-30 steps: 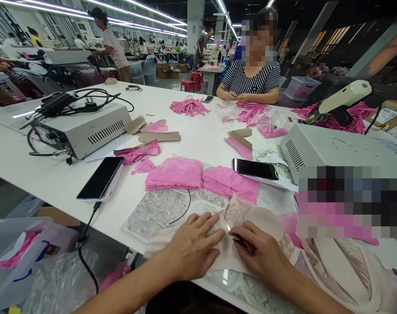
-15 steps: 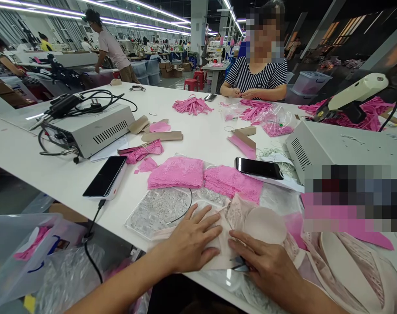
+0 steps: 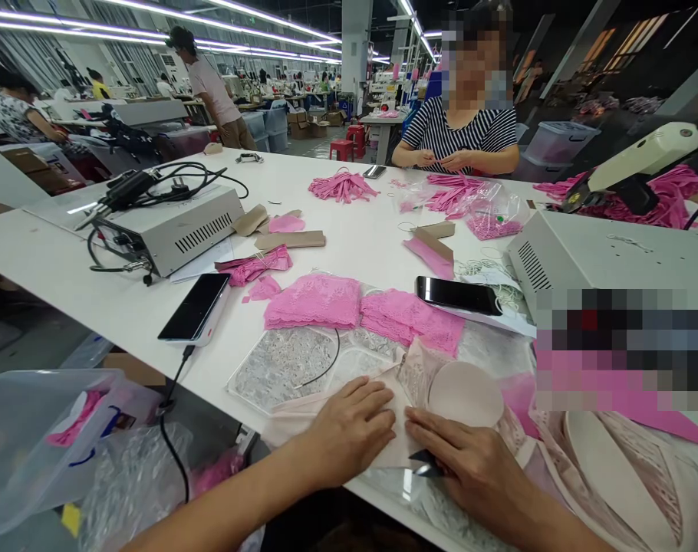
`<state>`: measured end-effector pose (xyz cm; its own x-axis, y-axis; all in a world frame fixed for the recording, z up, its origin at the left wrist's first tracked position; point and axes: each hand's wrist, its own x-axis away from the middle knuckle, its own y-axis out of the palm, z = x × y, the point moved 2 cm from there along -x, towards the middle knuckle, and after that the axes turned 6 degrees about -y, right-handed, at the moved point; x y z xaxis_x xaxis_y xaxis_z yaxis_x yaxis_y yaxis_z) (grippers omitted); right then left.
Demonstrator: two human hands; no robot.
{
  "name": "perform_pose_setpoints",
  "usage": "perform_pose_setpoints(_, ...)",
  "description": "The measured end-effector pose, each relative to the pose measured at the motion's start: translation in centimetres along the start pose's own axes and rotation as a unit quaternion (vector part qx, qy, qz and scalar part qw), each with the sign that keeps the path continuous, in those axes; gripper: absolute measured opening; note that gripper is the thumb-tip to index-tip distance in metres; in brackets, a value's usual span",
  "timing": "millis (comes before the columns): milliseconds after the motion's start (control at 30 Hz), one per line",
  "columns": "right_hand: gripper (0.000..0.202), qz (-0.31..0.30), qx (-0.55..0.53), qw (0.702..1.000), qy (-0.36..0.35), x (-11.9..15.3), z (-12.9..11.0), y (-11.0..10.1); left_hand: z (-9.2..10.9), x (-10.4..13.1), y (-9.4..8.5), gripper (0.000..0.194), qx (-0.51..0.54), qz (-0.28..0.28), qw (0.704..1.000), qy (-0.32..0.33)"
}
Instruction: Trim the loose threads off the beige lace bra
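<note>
A pale beige bra (image 3: 465, 393) with a moulded cup and lace lies in front of me at the table's near edge. My left hand (image 3: 353, 431) rests palm down on its plain wing, the fingers slightly bent and holding nothing. Close by on the right, my right hand (image 3: 476, 461) presses its fingertips on the fabric beside the lace. Tucked in that hand is a pair of thread snips (image 3: 425, 464), with dark, pointed blades jutting out to the left; the palm hides the rest.
Two stacks of pink lace pieces (image 3: 313, 301) lie beyond the bra. Phones (image 3: 458, 295) and grey machine boxes (image 3: 196, 230) flank them. More beige bras (image 3: 614, 475) are heaped at right. A plastic bin (image 3: 15, 429) stands lower left. A co-worker in a striped top (image 3: 467, 134) sits opposite.
My left hand has drawn its spread fingers closer together and slid slightly toward me on the fabric. The right hand has barely moved; more of the snips' blades shows. My view has shifted a little left.
</note>
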<state>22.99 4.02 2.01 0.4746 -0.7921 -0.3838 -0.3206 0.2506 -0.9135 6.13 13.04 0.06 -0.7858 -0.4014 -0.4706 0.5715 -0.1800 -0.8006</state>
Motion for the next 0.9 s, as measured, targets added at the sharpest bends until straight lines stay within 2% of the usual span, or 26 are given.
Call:
perform_pose_setpoints(233, 0.051, 0.010, 0.021, 1.000, -0.013, 0.1, -0.1, 0.1, -0.6, -0.6, 0.0, 0.009, -0.044, -0.045, 0.998, -0.020)
perform_pose_setpoints(333, 0.050, 0.021, 0.034, 0.999, -0.024, 0.1, -0.2, 0.2, -0.8, -0.9, 0.1, 0.025, -0.061, -0.056, 0.996, -0.036)
perform_pose_setpoints(433, 0.051, 0.022, 0.038, 0.999, -0.025, 0.1, -0.2, 0.1, -0.9, -0.9, 0.0, 0.032, -0.071, -0.054, 0.995, -0.049)
perform_pose_setpoints(667, 0.055, 0.033, 0.023, 0.999, -0.010, 0.5, -0.3, -0.1, -1.1, -0.8, -0.4, 0.035, -0.081, -0.070, 0.992, -0.063)
perform_pose_setpoints(900, 0.052, 0.047, -0.014, 0.999, 0.004, -0.3, -0.4, -0.8, -1.5, -0.6, -0.3, 0.036, -0.072, -0.050, 0.994, -0.062)
